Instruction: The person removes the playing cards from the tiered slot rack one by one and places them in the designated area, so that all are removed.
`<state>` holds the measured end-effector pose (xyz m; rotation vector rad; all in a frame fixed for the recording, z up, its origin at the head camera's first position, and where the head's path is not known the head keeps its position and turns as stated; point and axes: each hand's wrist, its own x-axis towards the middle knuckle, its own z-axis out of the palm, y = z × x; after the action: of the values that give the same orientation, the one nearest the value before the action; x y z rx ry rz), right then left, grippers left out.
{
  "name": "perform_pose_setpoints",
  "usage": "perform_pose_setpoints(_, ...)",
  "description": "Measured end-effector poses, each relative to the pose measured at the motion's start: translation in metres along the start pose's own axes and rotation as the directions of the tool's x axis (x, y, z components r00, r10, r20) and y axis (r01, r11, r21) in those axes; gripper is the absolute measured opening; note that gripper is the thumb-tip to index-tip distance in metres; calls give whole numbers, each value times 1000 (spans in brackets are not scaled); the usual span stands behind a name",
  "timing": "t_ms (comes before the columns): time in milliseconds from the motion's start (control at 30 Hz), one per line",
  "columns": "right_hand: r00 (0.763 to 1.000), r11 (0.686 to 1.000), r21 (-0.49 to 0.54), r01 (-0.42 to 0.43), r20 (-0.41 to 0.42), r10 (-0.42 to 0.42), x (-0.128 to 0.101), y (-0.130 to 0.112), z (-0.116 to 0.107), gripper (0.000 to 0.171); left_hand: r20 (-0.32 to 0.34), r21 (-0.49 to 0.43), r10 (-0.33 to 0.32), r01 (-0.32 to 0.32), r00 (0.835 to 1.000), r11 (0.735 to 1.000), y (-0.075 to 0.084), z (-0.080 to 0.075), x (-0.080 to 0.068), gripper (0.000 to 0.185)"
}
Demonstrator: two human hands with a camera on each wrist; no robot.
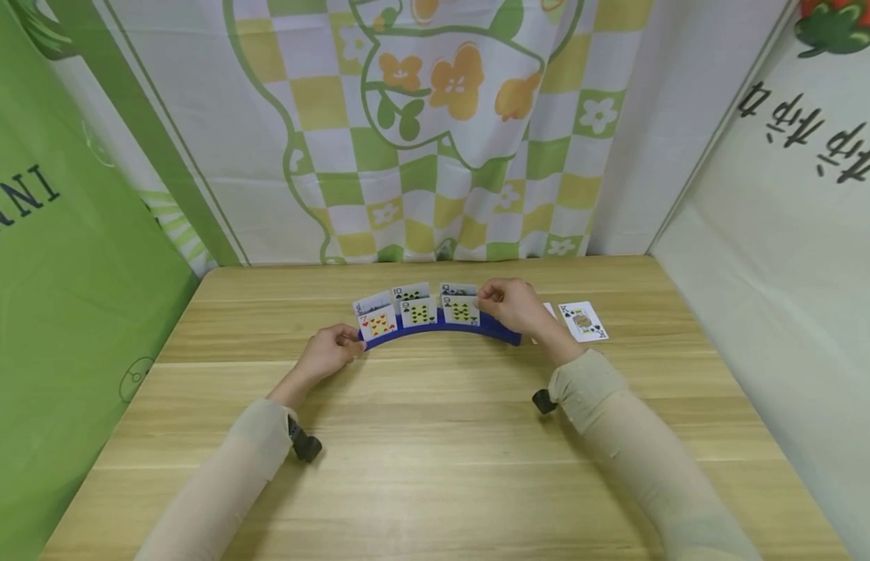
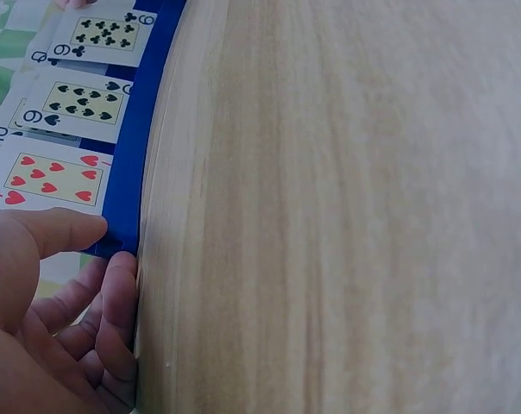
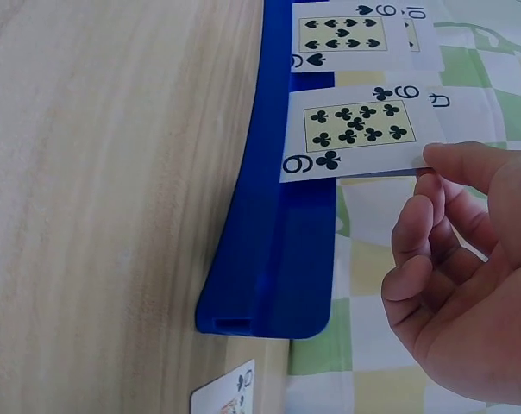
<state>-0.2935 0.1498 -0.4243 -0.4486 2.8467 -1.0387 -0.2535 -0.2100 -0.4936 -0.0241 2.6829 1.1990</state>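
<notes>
A curved blue card holder (image 1: 445,327) stands on the wooden table (image 1: 435,452), with playing cards upright in two rows of slots. The person's left hand (image 1: 329,352) pinches the holder's left end, thumb on its front and curled fingers below, just beside the nine of hearts (image 1: 378,322). The right hand (image 1: 515,305) has its thumb and curled fingers closed on the top corner of the nine of clubs (image 3: 355,129), which sits in the front slot next to the nine of spades (image 1: 418,312). A ten and a queen peek out behind them.

The risk I see is in that corner pinch: a pull at an angle could bend the card or drag it sideways into its neighbour, and the cards stand close enough that one tipping might knock the next. If the left hand lets go, the light holder could slide or rock on the smooth wood and spill the row. A king (image 1: 583,321) lies face up to the right, with another card partly hidden behind the wrist; a careless sleeve could sweep them away.
</notes>
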Motion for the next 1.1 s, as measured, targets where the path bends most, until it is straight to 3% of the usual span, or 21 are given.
perform_pose_setpoints(500, 1000, 1000, 3, -27, -9, 27, -8, -9, -14, 20, 0, 3, 7, -7, 1000, 1000, 3, -1, -2, 35)
perform_pose_setpoints(1100, 1000, 1000, 29, -2, -30, 3, -21, -6, -23, 20, -1, 1, 6, -6, 1000, 1000, -1, 0, 0, 36)
